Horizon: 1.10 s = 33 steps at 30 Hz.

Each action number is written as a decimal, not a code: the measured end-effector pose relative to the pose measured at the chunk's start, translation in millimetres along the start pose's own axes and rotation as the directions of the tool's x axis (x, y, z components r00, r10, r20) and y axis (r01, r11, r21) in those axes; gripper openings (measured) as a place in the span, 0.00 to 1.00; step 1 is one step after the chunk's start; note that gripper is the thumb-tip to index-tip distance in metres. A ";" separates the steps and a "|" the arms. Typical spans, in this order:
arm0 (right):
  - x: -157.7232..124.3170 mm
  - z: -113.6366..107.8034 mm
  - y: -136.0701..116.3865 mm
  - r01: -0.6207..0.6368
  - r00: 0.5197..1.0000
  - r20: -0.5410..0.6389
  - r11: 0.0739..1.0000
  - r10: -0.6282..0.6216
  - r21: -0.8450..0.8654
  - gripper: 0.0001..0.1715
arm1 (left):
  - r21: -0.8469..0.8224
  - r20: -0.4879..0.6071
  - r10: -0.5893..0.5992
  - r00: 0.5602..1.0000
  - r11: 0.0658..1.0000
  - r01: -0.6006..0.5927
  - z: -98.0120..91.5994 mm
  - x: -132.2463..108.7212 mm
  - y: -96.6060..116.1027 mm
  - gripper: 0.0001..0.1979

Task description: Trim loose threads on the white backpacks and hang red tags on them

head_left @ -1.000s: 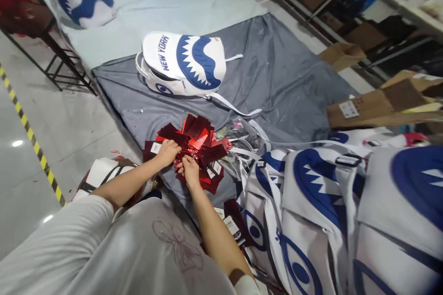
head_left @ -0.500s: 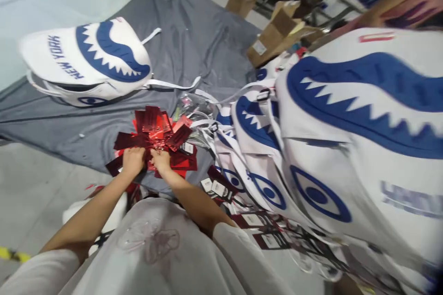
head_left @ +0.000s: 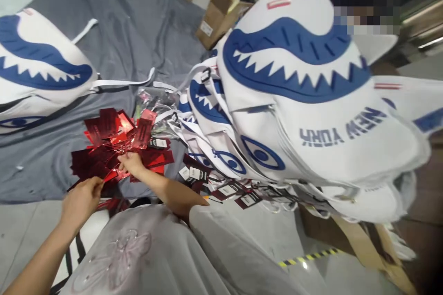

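Note:
A fanned-out pile of shiny red hang tags (head_left: pixel 100 131) lies on the grey cloth in front of me. At its near left edge my left hand (head_left: pixel 82 200) is closed, fingertips pinching a red tag by a thin end or string; which of these I cannot tell. Over the middle of the pile, my right hand (head_left: pixel 130 164) has its fingers pressed together among the tag strings, and what they grip is too small to make out. Just right of the pile are white backpacks (head_left: pixel 325 124) with blue shark mouths, standing in a row, with dark red tags (head_left: pixel 230 189) hanging along their near side.
Another white shark backpack (head_left: pixel 44 55) lies on the grey cloth (head_left: pixel 138 18) at the left. A clear plastic bag (head_left: pixel 155 99) sits behind the tags. Open cardboard boxes (head_left: pixel 216 11) stand at the back. Yellow-black tape (head_left: pixel 308 258) marks the floor.
My view has swung right, so more of the backpack row shows. My left hand has pulled away from the pile's middle toward me and left; the right hand stays over the tags.

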State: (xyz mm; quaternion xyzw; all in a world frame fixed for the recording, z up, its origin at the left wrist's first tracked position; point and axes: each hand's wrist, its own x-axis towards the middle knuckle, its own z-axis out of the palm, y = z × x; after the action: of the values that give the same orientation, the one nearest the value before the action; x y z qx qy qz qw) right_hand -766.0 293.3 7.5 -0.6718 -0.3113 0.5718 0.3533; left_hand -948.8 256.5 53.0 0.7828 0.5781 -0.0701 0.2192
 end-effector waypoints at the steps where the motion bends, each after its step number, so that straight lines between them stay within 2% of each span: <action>1: -9.6 -10.6 -0.4 0.041 0.999 0.000 0.999 -0.041 -0.001 0.20 | -0.071 -0.042 0.031 0.999 0.997 -0.034 -1.2 1.2 4.6 0.20; 3: -38.4 -41.8 2.6 0.130 0.991 -0.027 0.991 -0.130 -0.020 0.18 | -0.217 -0.127 0.102 0.987 0.968 -0.128 -3.7 5.1 23.1 0.19; 5: -79.1 -87.1 9.5 0.222 0.968 -0.107 0.973 -0.227 -0.058 0.15 | -0.341 -0.207 0.202 0.957 0.902 -0.264 -6.6 10.1 52.2 0.18; 7: -128.3 -141.7 18.1 0.299 0.909 -0.264 0.946 -0.322 -0.126 0.13 | -0.421 -0.288 0.342 0.894 0.794 -0.439 -10.7 14.9 89.2 0.16; 8: -153.9 -170.0 22.2 0.321 0.853 -0.375 0.932 -0.362 -0.170 0.13 | -0.442 -0.329 0.420 0.846 0.723 -0.531 -13.2 16.9 109.7 0.15; 10: -202.0 -222.6 29.3 0.336 0.710 -0.565 0.907 -0.421 -0.253 0.13 | -0.449 -0.391 0.553 0.736 0.583 -0.677 -18.8 19.3 152.8 0.12; 11: -222.3 -245.2 31.8 0.326 0.587 -0.673 0.892 -0.451 -0.314 0.12 | -0.440 -0.408 0.605 0.684 0.525 -0.728 -21.7 19.8 174.3 0.11; 12: -239.1 -264.5 33.3 0.302 0.439 -0.751 0.869 -0.492 -0.393 0.12 | -0.426 -0.423 0.645 0.636 0.478 -0.768 -24.5 19.7 195.3 0.11; 14: -262.0 -293.3 32.8 0.245 0.169 -0.792 0.804 -0.586 -0.542 0.14 | -0.386 -0.450 0.696 0.560 0.414 -0.824 -29.1 18.2 233.9 0.10; 15: -268.6 -303.6 30.6 0.216 0.073 -0.767 0.761 -0.637 -0.612 0.15 | -0.364 -0.460 0.712 0.531 0.394 -0.844 -30.7 16.7 251.0 0.09; 16: -272.8 -311.9 27.2 0.195 0.018 -0.729 0.717 -0.685 -0.669 0.16 | -0.342 -0.473 0.722 0.504 0.377 -0.861 -31.8 14.9 266.4 0.09; 17: -275.4 -318.8 23.1 0.177 -0.004 -0.686 0.675 -0.727 -0.716 0.18 | -0.321 -0.484 0.732 0.479 0.361 -0.876 -32.5 12.7 280.1 0.09; 18: -277.0 -324.8 18.8 0.163 0.003 -0.643 0.635 -0.766 -0.755 0.20 | -0.302 -0.495 0.740 0.456 0.345 -0.889 -32.8 10.1 292.1 0.09; 19: -278.1 -330.1 14.8 0.163 0.033 -0.601 0.597 -0.799 -0.785 0.21 | -0.285 -0.502 0.746 0.437 0.334 -0.898 -32.7 7.0 302.5 0.09; 21: -280.1 -339.1 9.4 0.196 0.093 -0.514 0.522 -0.853 -0.830 0.20 | -0.256 -0.512 0.749 0.420 0.334 -0.907 -31.9 -0.2 319.0 0.09; 22: -281.3 -342.5 8.3 0.222 0.105 -0.479 0.490 -0.872 -0.843 0.18 | -0.243 -0.514 0.748 0.420 0.343 -0.908 -31.1 -4.3 325.5 0.09; 25: -285.2 -348.5 9.5 0.318 0.120 -0.444 0.458 -0.888 -0.830 0.12 | -0.195 -0.522 0.735 0.434 0.392 -0.899 -28.0 -17.0 339.6 0.10; 28: -288.0 -351.5 11.1 0.381 0.193 -0.435 0.476 -0.880 -0.793 0.16 | -0.141 -0.516 0.716 0.470 0.470 -0.871 -24.8 -26.7 349.6 0.11; 31: -289.5 -356.8 9.0 0.372 0.281 -0.397 0.480 -0.874 -0.794 0.20 | -0.115 -0.501 0.692 0.520 0.542 -0.833 -23.5 -32.3 360.9 0.12; 33: -291.3 -362.1 6.4 0.341 0.318 -0.372 0.471 -0.872 -0.813 0.18 | -0.120 -0.489 0.700 0.520 0.536 -0.836 -25.0 -35.2 371.4 0.13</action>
State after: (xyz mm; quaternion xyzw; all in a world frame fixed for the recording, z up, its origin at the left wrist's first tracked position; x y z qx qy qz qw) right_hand -452.4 7.2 196.9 -0.7279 -0.5376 -0.0961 0.4146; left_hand -616.1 148.9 185.5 0.9044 0.1970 0.2916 0.2411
